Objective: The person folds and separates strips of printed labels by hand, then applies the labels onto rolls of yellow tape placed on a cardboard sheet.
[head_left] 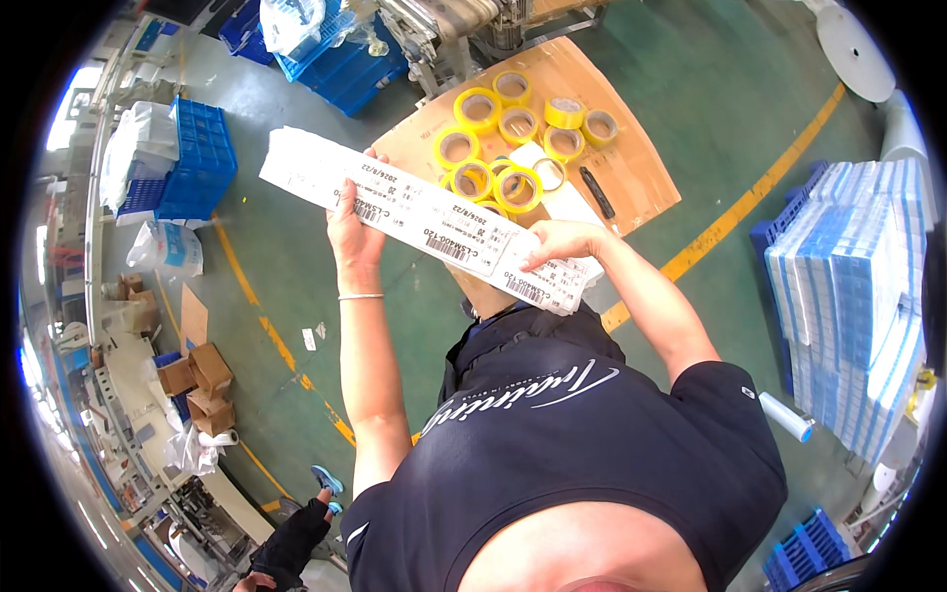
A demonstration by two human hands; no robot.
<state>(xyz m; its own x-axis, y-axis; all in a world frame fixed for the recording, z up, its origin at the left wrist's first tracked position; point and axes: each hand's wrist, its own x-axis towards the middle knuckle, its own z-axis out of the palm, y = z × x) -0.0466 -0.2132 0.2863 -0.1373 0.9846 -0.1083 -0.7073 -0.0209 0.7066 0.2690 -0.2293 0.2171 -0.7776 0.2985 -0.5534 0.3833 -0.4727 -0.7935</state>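
A person holds a long white strip of printed labels [434, 219] slanted in the air above a green floor [296, 286]. The left hand [353, 229] grips the strip near its middle, fingers curled over the top edge. The right hand [554, 243] pinches the lower right end closed. Just behind, yellow tape rolls [498, 133] lie on a flat cardboard sheet [631, 168]. Blue crates [197, 158] stand to the left.

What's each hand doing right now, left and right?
Left hand: closed on the strip of white labels.
Right hand: pinching the strip's other end.
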